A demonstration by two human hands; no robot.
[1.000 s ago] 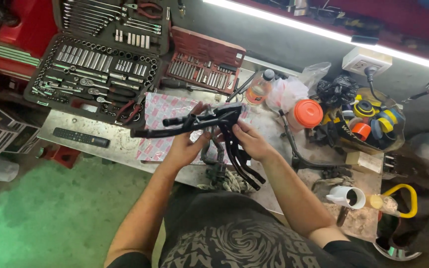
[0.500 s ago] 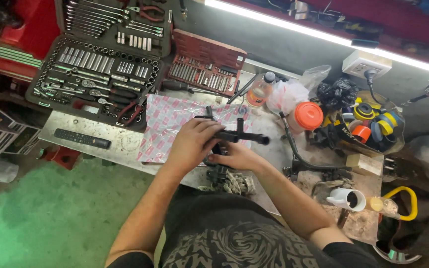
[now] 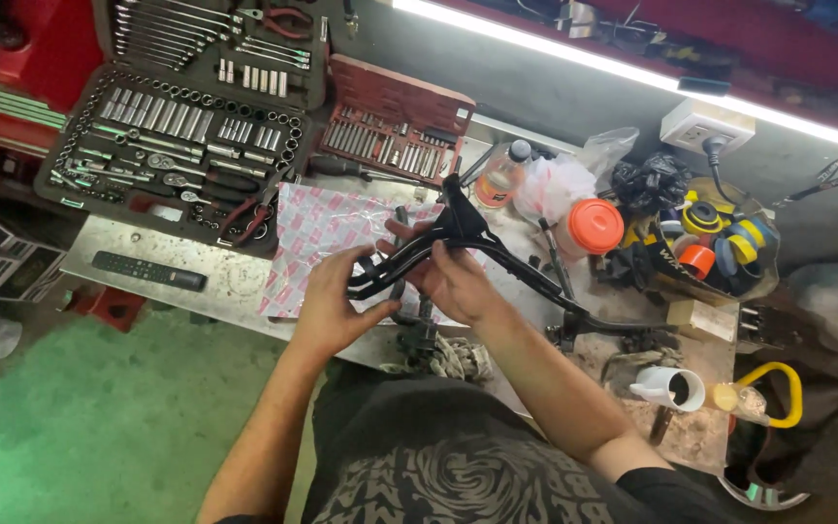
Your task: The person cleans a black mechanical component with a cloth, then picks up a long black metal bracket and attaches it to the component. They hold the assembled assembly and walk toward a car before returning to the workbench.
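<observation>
Both my hands are closed on a black tubular metal frame, held up just above the surface and the pink patterned wrapper. My left hand pinches the lower forked end; my right hand wraps the middle tubes. It looks rigid and fairly heavy, awkwardly branched, painted smooth, so gripping near the welded junction should steady it best. An open socket set lies beyond.

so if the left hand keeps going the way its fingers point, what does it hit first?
Likely the pink patterned sheet on the bench, just past the black metal frame the left hand grips; then the open socket set. Depth is unclear.
</observation>
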